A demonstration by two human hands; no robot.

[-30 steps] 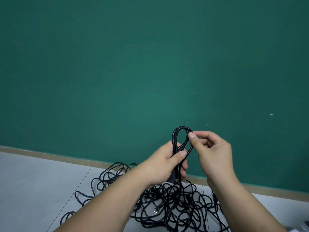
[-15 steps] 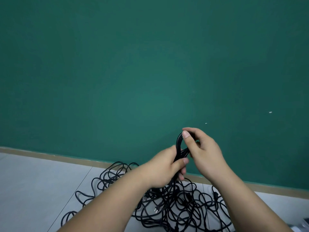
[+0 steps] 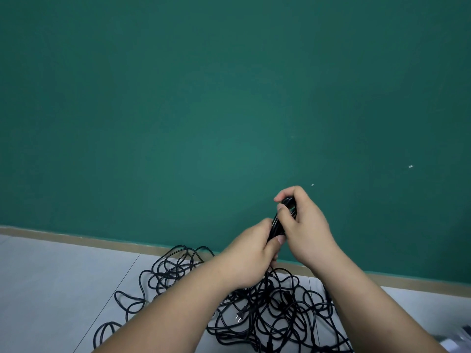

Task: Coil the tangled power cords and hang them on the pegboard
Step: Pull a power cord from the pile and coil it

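A black power cord is folded into a tight bundle held upright between both hands in front of the green wall. My left hand grips its lower part, thumb pressed on the strands. My right hand curls round the top loop, fingers closing over it. From the bundle the cord runs down into a tangled pile of black cords on the floor. A plug with bare prongs lies in the pile. No pegboard is in view.
A green wall fills most of the view, ending at a tan baseboard. Grey floor tiles lie to the left of the pile. A pale object shows at the bottom right corner.
The open loop above my left hand has been squeezed flat. My right hand moved from pinching the loop's side to closing over its top, nearer the left hand.
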